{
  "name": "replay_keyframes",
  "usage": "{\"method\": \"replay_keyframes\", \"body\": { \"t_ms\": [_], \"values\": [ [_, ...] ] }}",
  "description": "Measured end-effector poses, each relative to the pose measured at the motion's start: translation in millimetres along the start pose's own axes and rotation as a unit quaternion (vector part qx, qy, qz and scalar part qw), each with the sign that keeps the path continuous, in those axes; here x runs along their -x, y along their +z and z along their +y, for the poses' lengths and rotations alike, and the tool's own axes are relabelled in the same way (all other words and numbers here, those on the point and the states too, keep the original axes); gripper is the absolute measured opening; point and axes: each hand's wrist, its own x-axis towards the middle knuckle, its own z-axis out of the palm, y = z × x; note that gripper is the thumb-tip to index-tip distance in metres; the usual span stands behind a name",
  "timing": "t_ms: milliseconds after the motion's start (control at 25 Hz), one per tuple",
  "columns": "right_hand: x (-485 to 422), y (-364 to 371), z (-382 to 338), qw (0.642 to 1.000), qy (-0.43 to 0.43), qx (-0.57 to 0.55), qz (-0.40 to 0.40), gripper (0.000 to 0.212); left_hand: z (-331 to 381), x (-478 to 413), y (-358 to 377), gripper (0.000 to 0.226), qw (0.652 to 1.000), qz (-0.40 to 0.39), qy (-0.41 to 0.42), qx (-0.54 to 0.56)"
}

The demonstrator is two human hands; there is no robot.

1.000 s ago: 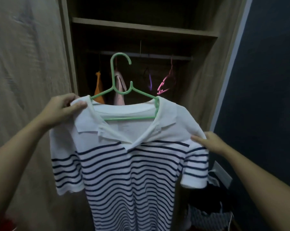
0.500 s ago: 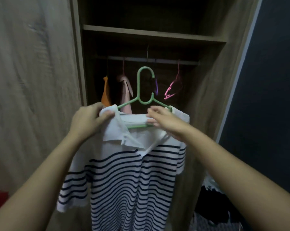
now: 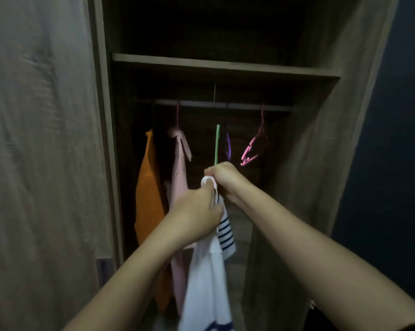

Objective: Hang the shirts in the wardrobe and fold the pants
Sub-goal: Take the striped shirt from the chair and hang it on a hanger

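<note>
Now at the open wardrobe [image 3: 225, 65], below its rail [image 3: 244, 106], the striped shirt [image 3: 206, 283] hangs edge-on from the green hanger [image 3: 217, 144]. The left hand [image 3: 196, 216] clutches its collar and the right hand [image 3: 225, 180] grips the hanger's neck. Best to lift the hook squarely over the rail.

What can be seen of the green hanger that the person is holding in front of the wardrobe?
The green hanger looks like thin plastic. It is seen edge-on, so only its hook shows, as an upright narrow strip. The hook rises from the right hand, which grips its neck; the rest is hidden by the hand and the striped shirt. Its top is below the rail, not yet hung.
</note>
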Motion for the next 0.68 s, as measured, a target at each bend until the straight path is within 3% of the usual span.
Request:
{"method": "replay_keyframes", "body": {
  "t_ms": [120,320,680],
  "values": [
    [-35.2,-17.8,-15.9,0.999,-0.025,-0.009,-0.035,0.016,-0.4,-24.8,15.5,0.076,0.994,-0.006,-0.006,0.111],
    [-107.0,-28.1,-51.9,0.992,-0.088,0.029,-0.085,0.018,-6.5,-91.5,33.6,0.076,0.973,0.069,0.008,0.222],
    [-219.7,-26.8,-85.7,0.980,-0.151,0.097,-0.086,0.016,-30.9,-204.0,60.7,0.080,0.962,0.132,0.020,0.240]
  ]
}}
